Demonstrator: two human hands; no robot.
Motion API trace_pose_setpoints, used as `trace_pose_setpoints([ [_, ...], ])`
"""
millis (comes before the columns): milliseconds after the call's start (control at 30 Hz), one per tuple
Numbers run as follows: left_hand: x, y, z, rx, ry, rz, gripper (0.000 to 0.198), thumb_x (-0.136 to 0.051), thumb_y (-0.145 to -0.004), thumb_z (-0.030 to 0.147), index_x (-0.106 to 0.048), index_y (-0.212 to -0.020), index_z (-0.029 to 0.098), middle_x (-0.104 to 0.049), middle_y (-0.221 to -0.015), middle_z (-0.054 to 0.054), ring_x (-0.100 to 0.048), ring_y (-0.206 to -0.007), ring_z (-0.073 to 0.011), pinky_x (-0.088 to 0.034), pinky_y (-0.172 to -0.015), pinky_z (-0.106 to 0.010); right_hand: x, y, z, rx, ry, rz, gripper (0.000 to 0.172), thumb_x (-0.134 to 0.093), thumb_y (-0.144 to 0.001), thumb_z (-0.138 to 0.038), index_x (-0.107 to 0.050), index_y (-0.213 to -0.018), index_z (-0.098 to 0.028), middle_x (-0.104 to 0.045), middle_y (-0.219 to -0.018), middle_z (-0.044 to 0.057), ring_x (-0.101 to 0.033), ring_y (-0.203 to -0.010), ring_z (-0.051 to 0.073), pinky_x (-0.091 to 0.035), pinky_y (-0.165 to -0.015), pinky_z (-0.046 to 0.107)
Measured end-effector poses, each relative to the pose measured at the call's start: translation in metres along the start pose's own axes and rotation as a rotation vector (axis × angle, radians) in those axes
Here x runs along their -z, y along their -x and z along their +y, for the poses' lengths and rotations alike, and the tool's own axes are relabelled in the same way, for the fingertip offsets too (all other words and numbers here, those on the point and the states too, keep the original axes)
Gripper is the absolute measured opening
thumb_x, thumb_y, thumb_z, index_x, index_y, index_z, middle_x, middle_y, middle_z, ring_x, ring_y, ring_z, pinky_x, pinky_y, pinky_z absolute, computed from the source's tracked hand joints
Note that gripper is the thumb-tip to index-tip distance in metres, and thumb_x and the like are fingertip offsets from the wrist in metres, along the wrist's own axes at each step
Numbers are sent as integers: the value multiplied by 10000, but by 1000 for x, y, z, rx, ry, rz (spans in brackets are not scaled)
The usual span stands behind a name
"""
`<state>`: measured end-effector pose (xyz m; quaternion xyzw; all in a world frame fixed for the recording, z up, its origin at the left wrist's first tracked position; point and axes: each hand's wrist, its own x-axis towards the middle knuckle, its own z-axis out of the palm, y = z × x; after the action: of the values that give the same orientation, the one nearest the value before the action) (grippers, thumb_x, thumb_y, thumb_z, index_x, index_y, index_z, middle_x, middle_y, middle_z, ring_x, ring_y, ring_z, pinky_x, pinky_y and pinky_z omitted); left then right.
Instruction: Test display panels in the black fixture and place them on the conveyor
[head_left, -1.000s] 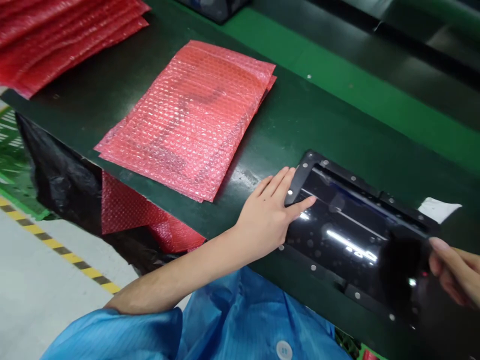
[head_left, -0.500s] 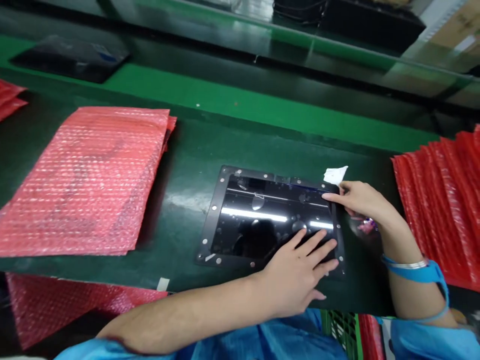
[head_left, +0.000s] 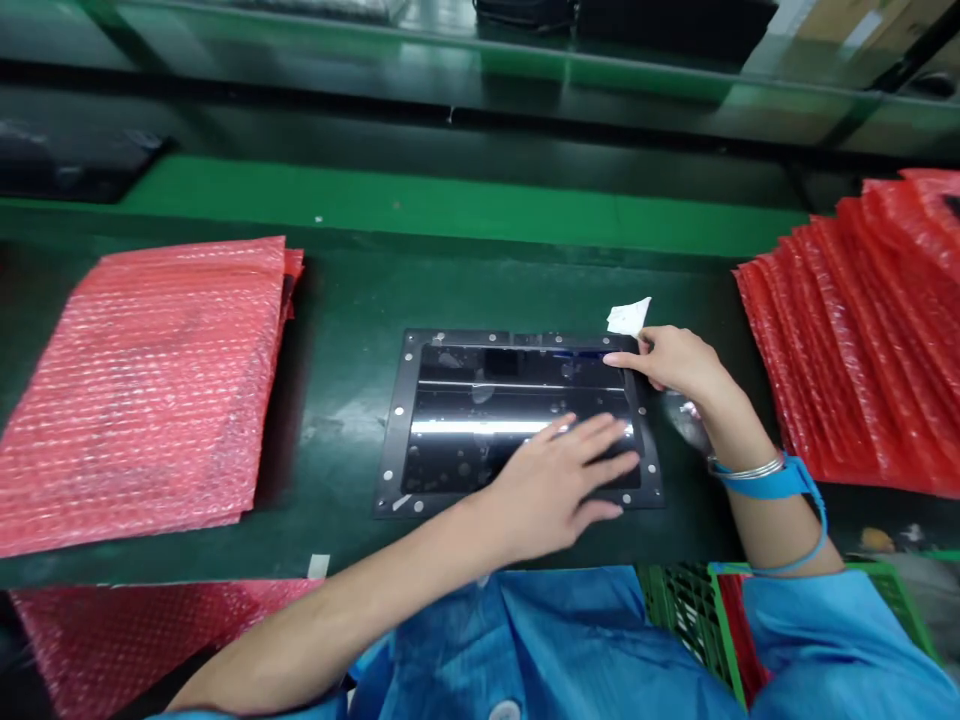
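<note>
A glossy black display panel (head_left: 480, 410) with a screw-studded black frame lies flat on the dark green bench. My left hand (head_left: 559, 485) rests on its lower right part, fingers stretched out flat. My right hand (head_left: 675, 362) is at the panel's upper right corner, fingers pinched together on a white tab (head_left: 628, 316) that sticks out past the corner. A blue wrist strap and a metal bangle (head_left: 765, 475) sit on my right wrist.
A stack of red bubble-wrap bags (head_left: 150, 380) lies left of the panel; a fanned row of red bubble-wrap bags (head_left: 862, 320) lies at the right. A green conveyor strip (head_left: 450, 205) runs behind. A green crate (head_left: 679, 610) sits below the bench edge.
The view swung right, centring the panel. My left hand slid from the panel's left edge to its lower right. My right hand shifted to the upper right corner by the white tab.
</note>
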<state>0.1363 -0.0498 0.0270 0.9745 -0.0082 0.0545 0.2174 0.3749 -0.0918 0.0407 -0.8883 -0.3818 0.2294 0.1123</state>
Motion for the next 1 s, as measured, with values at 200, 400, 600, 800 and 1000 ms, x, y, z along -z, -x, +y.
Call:
trace_pose_setpoints([
  [200, 23, -12, -33, 428, -166, 300, 459, -557, -965, 276, -534, -1418, 201, -621, -1359, -146, -528, -1309, -321, -336, -1133, -562, -1, 6, 20, 85, -330, 29, 488, -558, -818, -691, -466, -660, -240, -530, -479, -1, -484, -482, 158, -328, -544, 282],
  [400, 30, -15, -44, 500, -121, 453, 252, -582, -935, 287, -629, -1169, 203, -672, -1114, -109, -532, -1178, -330, -364, -1055, -543, -7, 6, 19, 164, -524, 119, 538, -692, -660, -723, -589, -817, -218, -562, -526, -7, -520, -555, 178, -347, -592, 285],
  [600, 38, -7, -38, 427, -85, 685, 139, -536, -948, 286, -561, -1050, 196, -674, -1030, -81, -549, -1059, -276, -374, -981, -444, -11, 20, 2, 248, -760, 14, 698, -633, -589, -914, -592, -627, -218, -524, -536, 3, -478, -520, 169, -379, -516, 289],
  [800, 51, 11, -49, 380, -38, 737, 209, -504, -952, 279, -575, -1130, 195, -689, -1097, -92, -572, -1081, -254, -382, -990, -412, -28, 24, -12, 191, -1021, 0, 671, -722, -557, -877, -596, -520, -218, -602, -563, 42, -580, -579, 221, -493, -575, 322],
  [1000, 66, 43, -86, 729, 483, 961, 322, -625, -855, 474, -668, -960, 173, -699, -896, -70, -624, -839, -219, -469, -802, -333, -35, 23, -20, 116, -1178, 39, 636, -818, -464, -819, -601, -492, -222, -605, -535, 40, -582, -527, 219, -514, -568, 333],
])
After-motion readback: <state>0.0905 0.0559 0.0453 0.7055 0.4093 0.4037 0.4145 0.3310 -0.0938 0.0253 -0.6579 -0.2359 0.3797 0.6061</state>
